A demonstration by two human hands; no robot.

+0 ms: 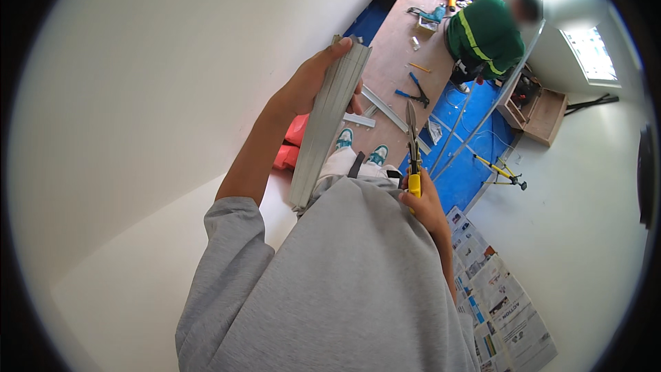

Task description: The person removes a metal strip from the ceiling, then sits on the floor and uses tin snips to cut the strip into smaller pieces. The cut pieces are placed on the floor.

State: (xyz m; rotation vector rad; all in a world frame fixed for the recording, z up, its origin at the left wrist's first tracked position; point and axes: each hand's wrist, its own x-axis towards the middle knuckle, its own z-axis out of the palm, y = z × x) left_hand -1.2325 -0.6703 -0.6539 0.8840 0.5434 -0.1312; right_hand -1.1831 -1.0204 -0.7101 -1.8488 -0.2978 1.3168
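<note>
My left hand (310,83) is closed around the upper end of a light grey metal channel (329,120). The channel slants down toward my waist, its ridged face turned to me, and some of the fingers are hidden behind it. Low on the right, my right hand (428,208) is wrapped around the yellow handles of a pair of tin snips (414,148). The snips' blades point away from me, look nearly closed and stand apart from the channel.
Under my shoes, a long brown board (385,62) bears cut profile pieces (385,109), a blue-handled tool (415,91), a pencil (420,67) and a teal drill (432,16). Beyond it bends a person in green (485,31). Rightward are long metal strips (454,127), a wooden box (542,120), a yellow tripod (497,169) and newspapers (513,303).
</note>
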